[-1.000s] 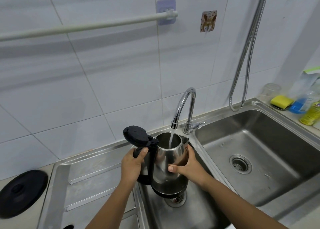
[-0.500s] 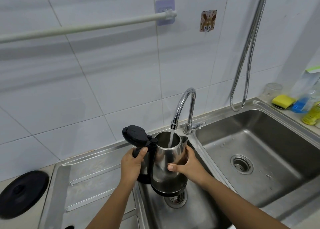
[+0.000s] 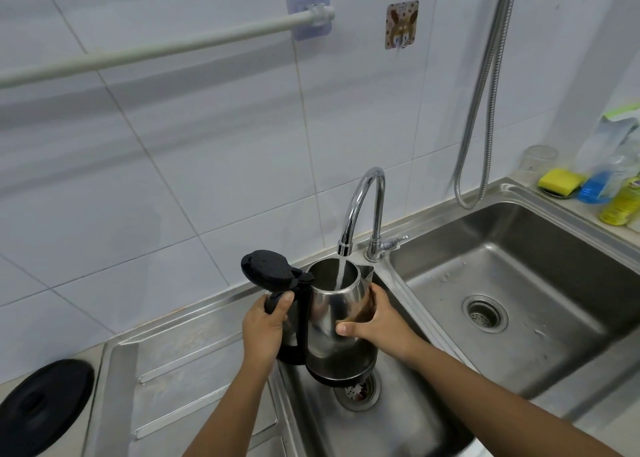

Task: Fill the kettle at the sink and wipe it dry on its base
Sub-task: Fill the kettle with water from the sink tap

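A steel kettle (image 3: pixel 332 321) with a black handle and its black lid (image 3: pixel 268 270) flipped open hangs over the left sink basin (image 3: pixel 408 418). Water runs from the chrome tap (image 3: pixel 363 210) straight into its mouth. My left hand (image 3: pixel 265 328) grips the black handle. My right hand (image 3: pixel 375 321) wraps the kettle's right side, thumb across the front. The round black kettle base (image 3: pixel 41 408) lies on the counter at the far left.
A second basin (image 3: pixel 540 283) lies to the right. On the ledge at the far right are a yellow sponge (image 3: pixel 561 180), a glass (image 3: pixel 538 158) and bottles (image 3: pixel 621 203). A metal hose (image 3: pixel 485 93) hangs down the tiled wall. The ribbed drainboard (image 3: pixel 180 380) is left of the kettle.
Both hands and the kettle hold almost the same place under the running tap; only the view has shifted slightly.
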Available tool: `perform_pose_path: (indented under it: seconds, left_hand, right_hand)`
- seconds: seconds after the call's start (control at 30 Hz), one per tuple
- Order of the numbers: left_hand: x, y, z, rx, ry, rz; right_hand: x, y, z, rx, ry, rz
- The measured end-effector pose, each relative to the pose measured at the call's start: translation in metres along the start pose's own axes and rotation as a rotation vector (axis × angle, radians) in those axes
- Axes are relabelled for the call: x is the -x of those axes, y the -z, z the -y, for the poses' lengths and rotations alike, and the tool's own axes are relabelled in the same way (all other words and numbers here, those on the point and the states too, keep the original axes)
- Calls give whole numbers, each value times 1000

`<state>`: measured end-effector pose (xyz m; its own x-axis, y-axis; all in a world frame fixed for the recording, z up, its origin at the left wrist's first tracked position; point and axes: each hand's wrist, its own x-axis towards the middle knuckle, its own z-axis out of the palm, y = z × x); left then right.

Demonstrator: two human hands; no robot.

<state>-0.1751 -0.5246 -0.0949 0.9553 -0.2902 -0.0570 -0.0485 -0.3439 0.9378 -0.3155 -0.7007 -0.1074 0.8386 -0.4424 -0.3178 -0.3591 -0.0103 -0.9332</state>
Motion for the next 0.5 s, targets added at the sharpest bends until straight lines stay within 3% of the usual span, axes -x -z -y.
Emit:
perform_pose_path:
  seconds: [0.5]
  left_hand:
    - [-9,-3,8,-6,14,8]
  right_hand:
    - [-14,-2,-15,-3,-22,-17]
